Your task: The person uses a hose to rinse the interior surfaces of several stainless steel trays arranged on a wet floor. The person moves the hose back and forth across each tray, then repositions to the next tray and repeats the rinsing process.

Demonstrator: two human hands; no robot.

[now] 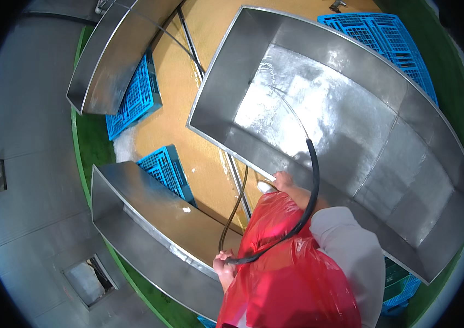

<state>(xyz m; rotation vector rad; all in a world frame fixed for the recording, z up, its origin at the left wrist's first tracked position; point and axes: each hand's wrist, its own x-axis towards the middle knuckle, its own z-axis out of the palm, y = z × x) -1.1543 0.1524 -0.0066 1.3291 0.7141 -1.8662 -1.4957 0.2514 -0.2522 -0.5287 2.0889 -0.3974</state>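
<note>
My left hand (223, 266) is closed around a black hose (314, 180), low in front of the red plastic apron (308, 273). From there the hose arcs across to the right and up over a large stainless steel tub (218, 87). A thin stream of water (293, 110) leaves the hose end and lands on the tub's wet, shiny floor. My right hand (282, 181) grips the tub's near rim. Behind my left hand, a darker length of hose (237, 205) runs down toward the floor.
Two more steel tubs stand on the left, one near (155, 199) and one far (106, 60). Blue plastic pallets (143, 90) lie under and beside the tubs. A narrow floor channel (232, 169) crosses the tan floor (204, 180). Grey wall panels (24, 109) rise at far left.
</note>
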